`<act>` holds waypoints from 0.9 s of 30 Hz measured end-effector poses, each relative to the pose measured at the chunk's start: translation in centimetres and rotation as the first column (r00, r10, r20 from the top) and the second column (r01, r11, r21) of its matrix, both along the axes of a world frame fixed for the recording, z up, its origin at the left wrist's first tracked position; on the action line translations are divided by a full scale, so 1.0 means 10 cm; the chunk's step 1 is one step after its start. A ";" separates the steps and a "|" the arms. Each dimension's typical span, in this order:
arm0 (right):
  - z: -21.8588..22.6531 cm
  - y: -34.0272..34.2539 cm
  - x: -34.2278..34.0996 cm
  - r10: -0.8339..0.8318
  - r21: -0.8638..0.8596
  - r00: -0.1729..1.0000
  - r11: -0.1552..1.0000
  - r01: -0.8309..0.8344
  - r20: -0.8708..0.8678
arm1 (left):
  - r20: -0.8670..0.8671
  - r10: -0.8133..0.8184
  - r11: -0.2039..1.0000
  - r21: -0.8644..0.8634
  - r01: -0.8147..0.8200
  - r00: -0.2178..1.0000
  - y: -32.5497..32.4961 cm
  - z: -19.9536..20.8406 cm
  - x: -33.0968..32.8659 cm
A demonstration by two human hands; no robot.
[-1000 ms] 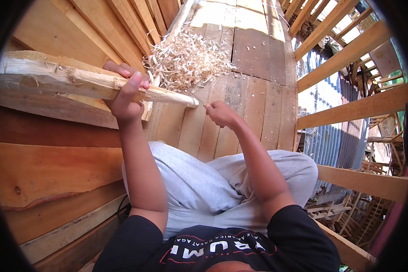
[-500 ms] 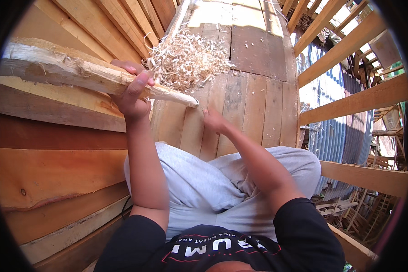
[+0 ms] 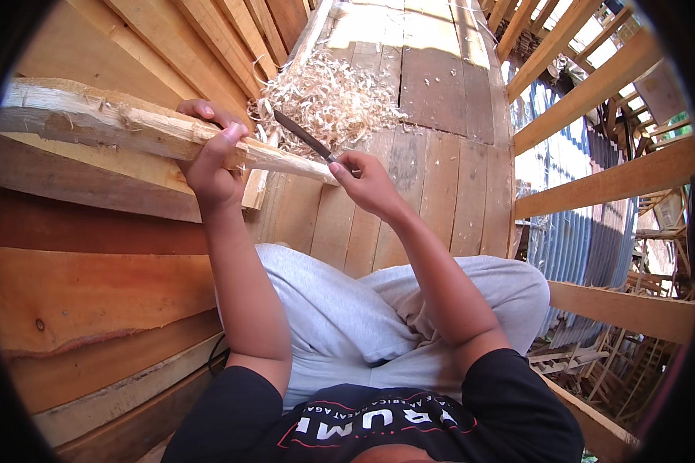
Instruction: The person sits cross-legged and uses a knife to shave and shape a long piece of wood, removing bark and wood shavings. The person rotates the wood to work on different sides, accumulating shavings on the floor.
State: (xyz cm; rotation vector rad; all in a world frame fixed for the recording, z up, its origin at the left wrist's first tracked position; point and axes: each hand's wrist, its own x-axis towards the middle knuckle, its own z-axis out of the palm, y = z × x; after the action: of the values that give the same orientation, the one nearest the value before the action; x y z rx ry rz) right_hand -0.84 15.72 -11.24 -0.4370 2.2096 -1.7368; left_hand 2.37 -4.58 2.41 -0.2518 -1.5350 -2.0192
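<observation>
My left hand (image 3: 215,158) is wrapped around a long, pale, rough wooden pole (image 3: 158,127), which tapers to a whittled end on the right. The pole's thick end runs off to the far left. In my right hand (image 3: 365,182) is a knife (image 3: 303,135), its dark blade pointing up and left, away from me. The blade passes above the pole's thin end, close to it; whether they touch I cannot tell. My right fingers hide the knife's handle and the very tip of the pole.
Curled wood shavings (image 3: 328,100) are heaped on the plank floor (image 3: 440,181) ahead. Stacked boards (image 3: 93,289) line the left side. Wooden rails (image 3: 606,181) stand on the right, with corrugated metal sheets (image 3: 575,231) beyond. My crossed legs (image 3: 324,301) in grey trousers are below my hands.
My right hand has risen from below the pole's thin end to beside it, and the knife's blade now shows. The left hand keeps its grip, shifted slightly left with the pole.
</observation>
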 end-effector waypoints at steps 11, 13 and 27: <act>-0.24 -0.02 0.05 -0.164 0.222 0.980 0.965 0.137 0.109 | -0.052 0.159 0.974 0.170 -0.148 0.986 -0.05 -0.09 -0.09; -0.22 0.00 0.02 -0.144 0.298 0.980 0.949 0.099 0.134 | -0.064 0.203 0.966 0.179 -0.189 0.977 -0.04 -0.11 -0.09; -0.22 0.04 0.10 -0.211 0.106 0.926 0.977 0.187 0.314 | -0.131 0.109 0.972 0.223 -0.078 0.985 0.14 -0.06 -0.01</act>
State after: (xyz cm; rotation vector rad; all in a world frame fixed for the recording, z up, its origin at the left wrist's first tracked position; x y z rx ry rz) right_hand 0.16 16.09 -13.44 0.0929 2.1261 -1.6737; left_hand 2.23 -3.13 1.79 -0.2265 -1.2061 -2.0275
